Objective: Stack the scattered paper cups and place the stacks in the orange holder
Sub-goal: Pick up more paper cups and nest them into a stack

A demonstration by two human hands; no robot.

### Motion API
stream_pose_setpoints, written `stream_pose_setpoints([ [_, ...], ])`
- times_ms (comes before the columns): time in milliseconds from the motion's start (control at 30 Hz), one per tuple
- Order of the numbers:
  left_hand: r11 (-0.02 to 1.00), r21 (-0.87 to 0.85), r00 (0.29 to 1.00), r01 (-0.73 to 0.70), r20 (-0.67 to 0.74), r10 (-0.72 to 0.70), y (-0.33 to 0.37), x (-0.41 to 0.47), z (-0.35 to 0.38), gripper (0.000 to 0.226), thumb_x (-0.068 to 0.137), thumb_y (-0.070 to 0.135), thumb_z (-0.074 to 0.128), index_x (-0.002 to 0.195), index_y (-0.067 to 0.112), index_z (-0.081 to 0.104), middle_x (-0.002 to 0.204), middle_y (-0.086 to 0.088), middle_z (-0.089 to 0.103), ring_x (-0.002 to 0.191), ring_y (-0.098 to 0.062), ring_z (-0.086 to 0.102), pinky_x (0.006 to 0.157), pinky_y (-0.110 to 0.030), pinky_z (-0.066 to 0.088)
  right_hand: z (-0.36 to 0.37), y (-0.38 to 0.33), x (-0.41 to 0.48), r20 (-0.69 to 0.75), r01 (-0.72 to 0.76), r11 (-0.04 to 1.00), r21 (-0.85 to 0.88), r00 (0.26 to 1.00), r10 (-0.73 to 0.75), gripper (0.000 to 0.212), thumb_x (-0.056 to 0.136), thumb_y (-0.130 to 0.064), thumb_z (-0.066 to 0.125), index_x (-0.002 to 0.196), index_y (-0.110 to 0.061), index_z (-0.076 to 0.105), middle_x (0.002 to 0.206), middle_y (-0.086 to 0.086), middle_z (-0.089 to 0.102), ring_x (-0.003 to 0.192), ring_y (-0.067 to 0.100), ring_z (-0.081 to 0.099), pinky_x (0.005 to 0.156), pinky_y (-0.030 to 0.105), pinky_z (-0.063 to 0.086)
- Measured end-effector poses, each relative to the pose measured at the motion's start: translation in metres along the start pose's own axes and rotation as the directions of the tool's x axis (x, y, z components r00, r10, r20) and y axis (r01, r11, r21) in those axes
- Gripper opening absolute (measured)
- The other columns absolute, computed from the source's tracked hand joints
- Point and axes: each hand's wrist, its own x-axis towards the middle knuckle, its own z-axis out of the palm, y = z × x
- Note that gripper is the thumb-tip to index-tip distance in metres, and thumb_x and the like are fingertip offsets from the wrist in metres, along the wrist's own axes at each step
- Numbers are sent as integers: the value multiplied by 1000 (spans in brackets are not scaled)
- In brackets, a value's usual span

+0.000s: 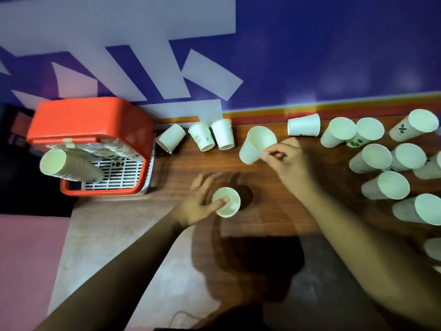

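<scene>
Head view, one moment of cup stacking on a dark wood-grain table [214, 163]. The right hand [286, 158] pinches the wall of a white paper cup [256, 145] between thumb and fingertips, closed on it near its base; the cup is tilted, mouth up and toward the table's far edge, base toward its near edge. The left hand [202, 204] grips a second white paper cup [226, 202] near the middle of the table, thumb hooked inside the rim and fingers around the outside; its mouth faces the camera, so its long axis is roughly upright; whether it is one cup or a short stack cannot be told.

The coming move likely turns on one relation: the right-hand cup lies beyond and right of the left-hand cup, well apart, and its axis would need to come upright over the open mouth before nesting.

The orange plastic holder with a white slotted floor [90, 125] stands at the table's left edge; a long stack of nested paper cups [69, 166] leans out of it, mouth to the left. Loose cups remain along the far edge [214, 136] and crowd the right edge [381, 161], most lying on their sides; much of the task is judged outstanding.
</scene>
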Motion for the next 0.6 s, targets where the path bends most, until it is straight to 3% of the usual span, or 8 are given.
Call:
stream_pose_setpoints([
  [100, 993, 60, 969, 104, -231, -88, -13, 7, -29, 59, 88, 51, 62, 136, 19, 51, 133, -3, 45, 126, -19, 46, 108, -35, 39, -1, -28, -36, 172, 79, 996, 39, 981, -85, 7, 79, -24, 78, 82, -19, 75, 123, -9, 47, 107, -4, 48, 88, 1, 35],
  [200, 969, 134, 905, 205, -403, -135, -25, 31, -62, 46, 87, 20, 72, 128, 6, 56, 130, -17, 49, 122, -33, 50, 105, -41, 41, 0, -41, -54, 347, 133, 988, 84, 925, -154, 6, 79, -24, 79, 77, -22, 74, 143, -15, 41, 123, -7, 43, 98, 8, 34],
  [267, 956, 143, 868, 257, -470, -163, -29, 47, -82, 45, 83, 13, 71, 124, 0, 57, 129, -22, 50, 121, -39, 50, 105, -42, 40, 5, -41, -56, 414, 178, 983, 43, 892, -180, 7, 80, -25, 78, 77, -21, 74, 148, -17, 36, 125, -10, 37, 100, 9, 33],
  [367, 933, 206, 872, 294, -458, -174, -31, 64, -100, 49, 83, 15, 70, 125, -3, 54, 130, -24, 47, 120, -42, 47, 104, -45, 40, 20, -34, -65, 453, 272, 960, -62, 865, -215, 8, 81, -26, 76, 77, -20, 73, 151, -12, 32, 128, -6, 30, 103, 9, 26],
  [467, 906, 284, 889, 314, -424, -175, -34, 71, -111, 49, 83, 13, 66, 126, -3, 49, 130, -26, 43, 119, -45, 44, 99, -50, 41, 40, -24, -77, 486, 381, 916, -127, 829, -278, 8, 78, -27, 78, 73, -24, 73, 147, -2, 41, 132, 17, 36, 109, 27, 32],
  [600, 887, 264, 876, 378, -412, -250, -47, 75, -122, 53, 84, 14, 65, 129, -4, 43, 132, -28, 39, 121, -48, 42, 102, -51, 40, 61, -16, -88, 503, 427, 878, -216, 819, -275, 18, 68, -32, 82, 74, -23, 67, 131, -1, 51, 119, 25, 45, 97, 40, 43],
])
